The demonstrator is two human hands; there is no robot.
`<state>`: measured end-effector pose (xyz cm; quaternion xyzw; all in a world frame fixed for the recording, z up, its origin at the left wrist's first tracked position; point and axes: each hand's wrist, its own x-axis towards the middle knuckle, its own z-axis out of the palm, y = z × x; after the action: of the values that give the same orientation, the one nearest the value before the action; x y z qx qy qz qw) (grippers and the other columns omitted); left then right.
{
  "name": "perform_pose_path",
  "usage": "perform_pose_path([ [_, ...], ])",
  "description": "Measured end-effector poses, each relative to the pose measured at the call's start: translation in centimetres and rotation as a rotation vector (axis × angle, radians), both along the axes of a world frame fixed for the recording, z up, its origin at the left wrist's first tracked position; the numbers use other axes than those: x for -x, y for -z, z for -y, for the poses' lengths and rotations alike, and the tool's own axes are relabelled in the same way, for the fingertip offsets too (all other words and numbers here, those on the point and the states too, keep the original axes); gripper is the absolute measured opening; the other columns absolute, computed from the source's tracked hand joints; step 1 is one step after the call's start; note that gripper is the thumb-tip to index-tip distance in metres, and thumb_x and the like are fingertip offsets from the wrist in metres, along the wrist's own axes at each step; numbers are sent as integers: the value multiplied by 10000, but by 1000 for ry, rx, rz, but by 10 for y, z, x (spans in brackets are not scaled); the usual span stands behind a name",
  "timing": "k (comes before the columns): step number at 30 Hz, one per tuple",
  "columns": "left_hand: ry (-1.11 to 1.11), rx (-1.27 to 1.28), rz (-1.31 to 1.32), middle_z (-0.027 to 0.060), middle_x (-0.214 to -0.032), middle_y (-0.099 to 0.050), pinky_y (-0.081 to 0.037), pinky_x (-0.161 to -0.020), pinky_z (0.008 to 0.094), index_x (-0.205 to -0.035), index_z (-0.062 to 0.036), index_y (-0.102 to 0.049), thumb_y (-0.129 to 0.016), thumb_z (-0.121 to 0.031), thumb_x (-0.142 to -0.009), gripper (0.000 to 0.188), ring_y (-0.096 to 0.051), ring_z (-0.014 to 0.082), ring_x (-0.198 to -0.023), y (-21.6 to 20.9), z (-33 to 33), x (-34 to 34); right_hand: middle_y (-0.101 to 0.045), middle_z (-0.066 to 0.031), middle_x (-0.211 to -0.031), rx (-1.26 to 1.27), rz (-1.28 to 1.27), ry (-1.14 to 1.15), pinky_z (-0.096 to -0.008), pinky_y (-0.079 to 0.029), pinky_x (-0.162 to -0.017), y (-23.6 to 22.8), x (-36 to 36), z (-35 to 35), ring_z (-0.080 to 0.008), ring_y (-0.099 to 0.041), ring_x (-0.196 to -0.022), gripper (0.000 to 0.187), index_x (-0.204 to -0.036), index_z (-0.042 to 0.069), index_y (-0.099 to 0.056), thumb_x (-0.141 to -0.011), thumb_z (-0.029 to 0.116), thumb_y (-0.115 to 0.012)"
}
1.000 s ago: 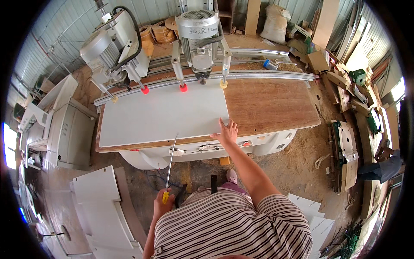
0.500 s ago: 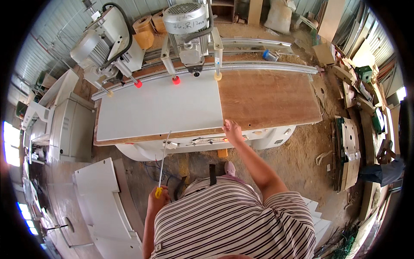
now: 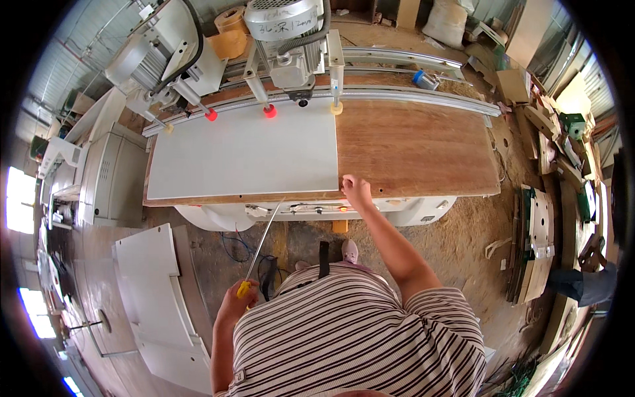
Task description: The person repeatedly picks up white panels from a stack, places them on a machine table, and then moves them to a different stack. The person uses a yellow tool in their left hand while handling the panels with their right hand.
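A long thin screwdriver-like tool (image 3: pixel 265 241) with a yellow handle is in my left hand (image 3: pixel 233 304), at the lower left beside my striped shirt. The fingers wrap the handle, and the metal shaft slants up to the right, its tip near the table's front edge. My right hand (image 3: pixel 358 191) is at the front right corner of a white panel (image 3: pixel 245 155), above the bare brown tabletop (image 3: pixel 417 149). Its fingers are curled closed; whether they pinch anything is hidden. The panel lies flat under clamp rods with red (image 3: pixel 270 112) and cream caps.
Two drilling heads with grey motors (image 3: pixel 281 18) stand over the table's far side, behind a metal rail (image 3: pixel 423 94). White boards (image 3: pixel 159 291) lie at lower left. Stacked panels (image 3: pixel 534 245) and wood scraps are at right, near another person (image 3: pixel 589 278). A blue-topped container (image 3: pixel 425 80) is beyond the rail.
The view has shifted slightly. My left hand has swung the tool's tip rightward along the table's front edge. My right hand stays by the panel corner, its fingers more curled.
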<state>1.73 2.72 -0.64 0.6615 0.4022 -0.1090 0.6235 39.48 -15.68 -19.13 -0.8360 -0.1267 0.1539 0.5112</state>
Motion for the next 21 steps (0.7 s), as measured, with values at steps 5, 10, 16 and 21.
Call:
perform_pose_path([
  [5, 1, 37, 4, 15, -674, -541, -410, -569, 227, -1011, -25, -607, -617, -199, -873, 222, -504, 73, -617, 8, 13, -13, -663, -111, -733, 89, 131, -43, -287, -545, -619, 26, -19, -1, -169, -679, -670, 197, -973, 15, -661, -893, 135, -526],
  [10, -16, -311, 35, 24, -675, -550, -419, -561, 237, -996, -35, -607, -606, -161, -884, 169, -523, 90, -609, 17, 14, -16, -647, -144, -656, 12, 11, -29, -350, -511, -621, 26, -28, -10, -246, -660, -631, 232, -868, 50, -687, -863, 187, -500],
  [16, -1037, -155, 409, 29, -736, -551, -414, -527, 254, -975, -59, -533, -593, -162, -901, 141, -491, 108, -585, 67, -28, -5, -594, -89, -541, -11, -63, -84, -341, -481, -525, 31, -38, -14, -179, -600, -489, 230, -706, 47, -672, -801, 212, -542],
  [21, -1057, -119, 474, 40, -879, -598, -457, -579, 277, -1038, -86, -493, -597, -206, -913, 202, -538, 122, -714, 140, 2, -51, -606, -37, -577, 107, -200, -352, -274, -521, -555, -19, 25, -33, -110, -605, -569, 184, -656, 7, -663, -771, 96, -552],
])
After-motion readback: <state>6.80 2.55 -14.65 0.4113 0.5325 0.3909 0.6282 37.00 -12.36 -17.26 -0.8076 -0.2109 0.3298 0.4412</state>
